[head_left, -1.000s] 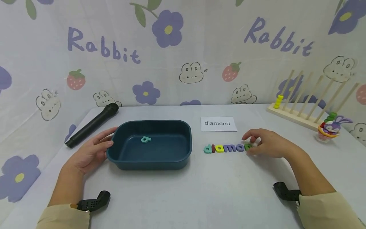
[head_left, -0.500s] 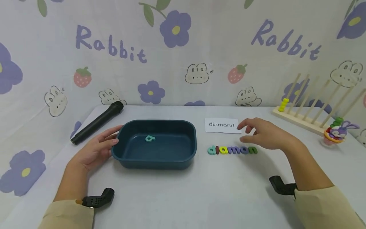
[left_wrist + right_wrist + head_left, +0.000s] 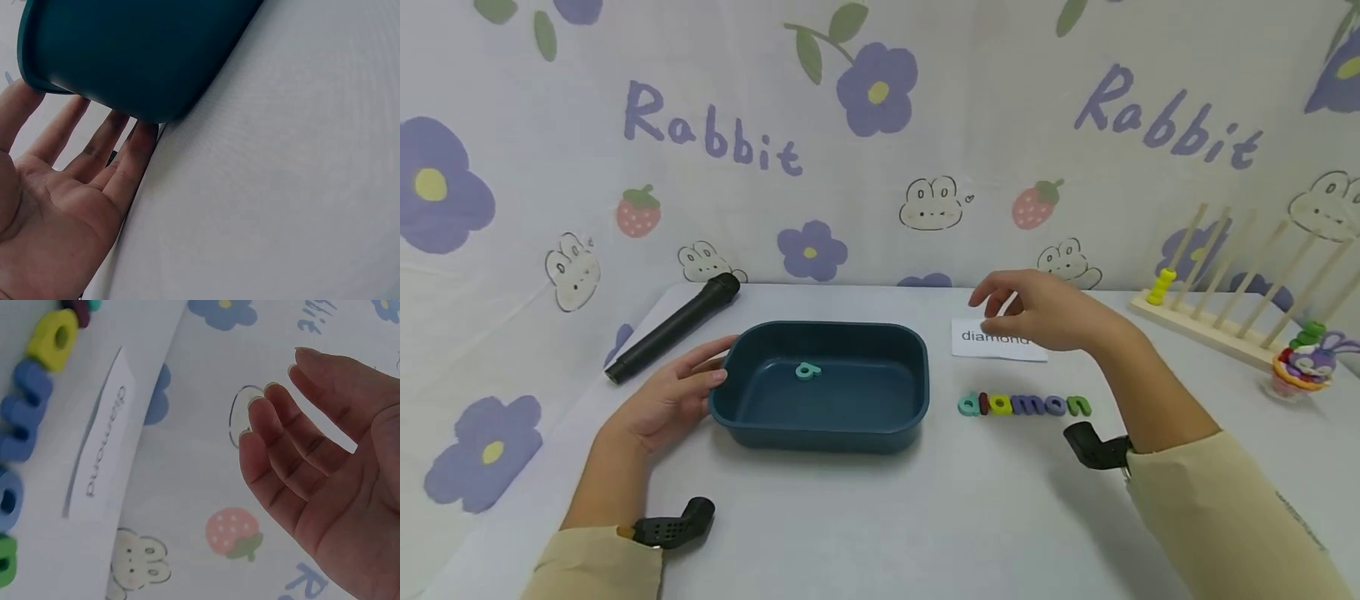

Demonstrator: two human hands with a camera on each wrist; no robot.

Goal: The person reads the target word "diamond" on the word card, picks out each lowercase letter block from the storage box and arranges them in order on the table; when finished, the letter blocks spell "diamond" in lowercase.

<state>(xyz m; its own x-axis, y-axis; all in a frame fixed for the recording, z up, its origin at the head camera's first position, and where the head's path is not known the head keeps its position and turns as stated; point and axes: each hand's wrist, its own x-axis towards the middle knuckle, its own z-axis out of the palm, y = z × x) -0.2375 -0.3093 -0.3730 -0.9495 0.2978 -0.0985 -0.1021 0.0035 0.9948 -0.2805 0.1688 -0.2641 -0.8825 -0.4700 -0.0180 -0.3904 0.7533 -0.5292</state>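
My left hand [image 3: 670, 404] rests against the left end of a dark teal rectangular tub [image 3: 820, 440]. In the left wrist view its extended fingers [image 3: 100, 144] touch the tub's outer wall. A light teal letter [image 3: 807, 372] lies inside the tub. My right hand [image 3: 1045, 312] is raised over a white card [image 3: 973, 348] printed "diamond" and covers part of it. Its fingers are loosely bent with nothing between them, as the right wrist view confirms. In front of the card, a row of colourful toy letters [image 3: 1027, 405] spells "diamon", ending in a green n [image 3: 1078, 406].
A black microphone [image 3: 677, 325] lies behind my left hand. At the back right stands a wooden peg rack [image 3: 1217, 329] with yellow beads [image 3: 1162, 286]. A purple bunny figure [image 3: 1303, 367] is near its right end. A printed rabbit curtain [image 3: 715, 200] hangs behind the table.
My right hand has left the green n, risen and moved left and back over the card. The left hand stays at the tub. The head view has shifted slightly.
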